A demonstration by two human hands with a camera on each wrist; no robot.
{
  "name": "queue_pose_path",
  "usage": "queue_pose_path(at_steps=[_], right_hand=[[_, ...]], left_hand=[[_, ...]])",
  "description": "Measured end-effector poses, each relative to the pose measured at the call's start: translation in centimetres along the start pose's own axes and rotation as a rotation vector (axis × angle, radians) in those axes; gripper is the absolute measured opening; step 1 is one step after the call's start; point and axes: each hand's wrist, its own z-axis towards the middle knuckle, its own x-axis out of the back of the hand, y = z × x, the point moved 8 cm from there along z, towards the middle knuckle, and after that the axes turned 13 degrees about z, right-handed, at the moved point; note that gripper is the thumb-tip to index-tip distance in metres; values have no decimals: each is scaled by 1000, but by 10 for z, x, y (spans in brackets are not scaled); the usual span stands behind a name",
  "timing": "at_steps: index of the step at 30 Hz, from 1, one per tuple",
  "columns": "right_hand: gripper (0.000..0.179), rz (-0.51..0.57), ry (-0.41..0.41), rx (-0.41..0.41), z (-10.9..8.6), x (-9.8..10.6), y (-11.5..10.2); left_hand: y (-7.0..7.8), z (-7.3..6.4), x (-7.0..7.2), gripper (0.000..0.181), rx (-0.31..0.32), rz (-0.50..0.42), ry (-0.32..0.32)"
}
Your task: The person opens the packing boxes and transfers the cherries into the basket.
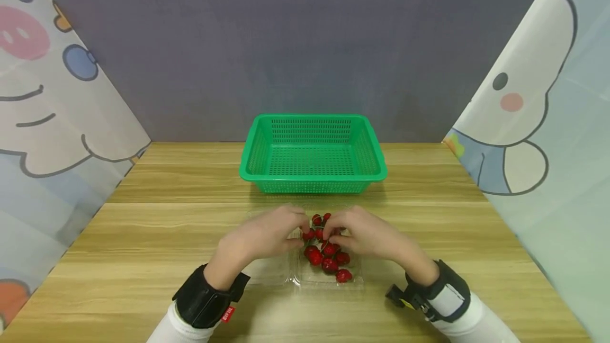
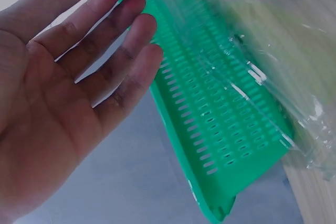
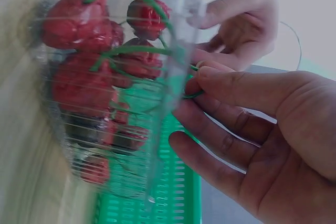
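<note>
Several red cherries [image 1: 330,265] with green stems lie in a clear plastic box [image 1: 329,283]. From its right side my right hand [image 1: 364,234] reaches over the cherries, and its thumb and forefinger pinch a thin green stem [image 3: 193,67] by the box's rim. The other fingers of that hand are loosely bent. My left hand [image 1: 274,232] is over the box's left edge, fingertips close to a cherry [image 1: 308,235]. In the left wrist view its fingers [image 2: 118,51] are slightly bent and spread, with nothing seen against the palm.
A green slotted plastic basket [image 1: 313,178] stands just behind the box on the wooden table [image 1: 186,216]. The box's clear lid [image 1: 267,274] lies folded out to the left. A grey wall [image 1: 305,41] closes the back, with cartoon-printed panels [image 1: 538,173] along both sides.
</note>
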Motion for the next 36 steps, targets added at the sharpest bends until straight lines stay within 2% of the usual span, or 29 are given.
queue_pose_path(at_steps=[7,17,22,26,31,36], right_hand=[[11,16,23,10,-3,9,-6],[13,9,56,46,-6,17,-8],[12,39,82,65,-8,24,-8],[13,52,107,84,-10,32,-8],[14,34,144,102,-10,41,-8],[13,10,159,83,-10,51,-9]], left_hand=[[2,4,-7,10,-17,52,-14],[6,4,-11,10,48,142,-43],[9,5,-15,9,40,161,-65],[12,8,-17,11,10,190,-55],[15,11,-18,10,-29,185,-43],[15,12,-19,11,-31,184,-40]])
